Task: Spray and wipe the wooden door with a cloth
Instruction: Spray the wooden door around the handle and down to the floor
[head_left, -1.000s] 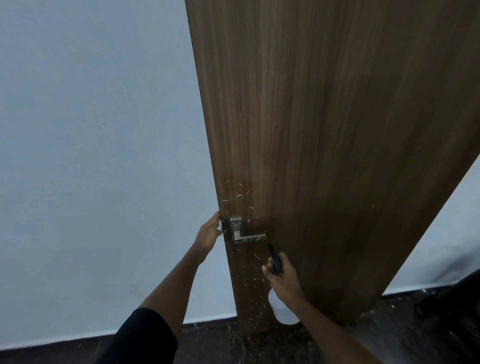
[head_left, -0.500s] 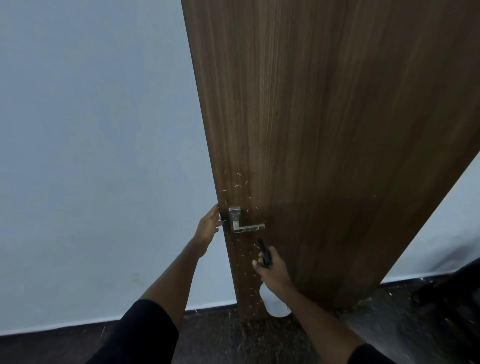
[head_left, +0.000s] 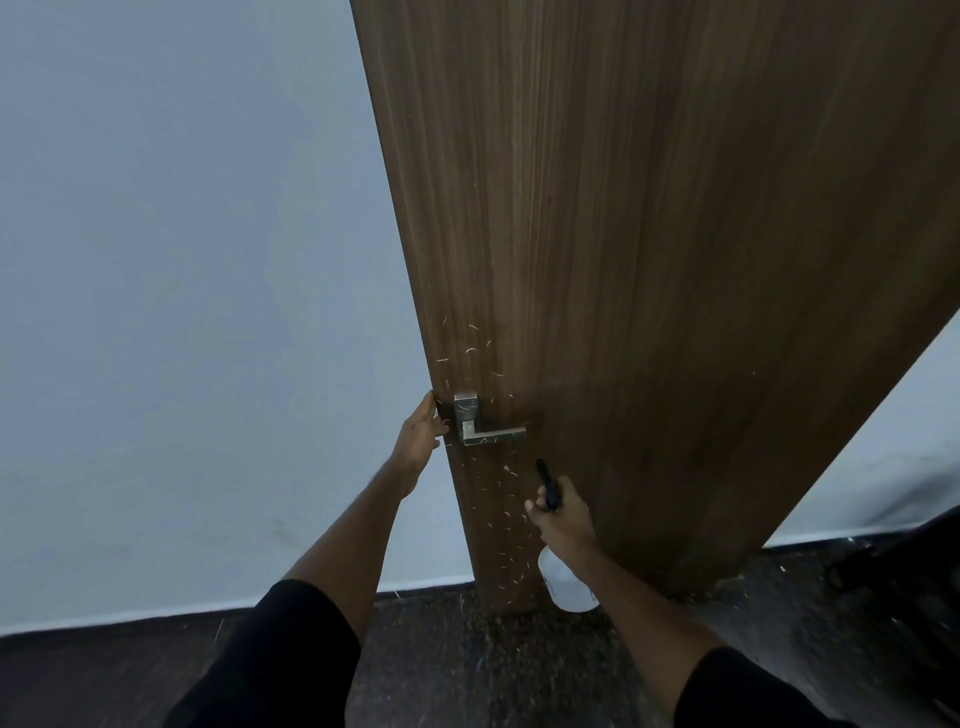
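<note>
The door (head_left: 649, 260) is a tall slab of brown wood with fine upright grain, standing open with its free edge facing the person; pale flecks and short curled specks dot the wood around the handle (head_left: 488, 428), a squared lever of dull silver metal on a small plate near that edge. The left hand (head_left: 420, 434) lies against the door's free edge just beside the handle plate, fingers wrapped round the edge. The right hand (head_left: 563, 517) is closed round a spray bottle (head_left: 566, 584) just below the lever; its black nozzle points up at the wood, its white rounded body hangs under the wrist. A plain pale wall (head_left: 182, 286) fills the left side, open and bare; a dark speckled floor (head_left: 467, 670) runs beneath, littered with pale bits near the door's foot.
</note>
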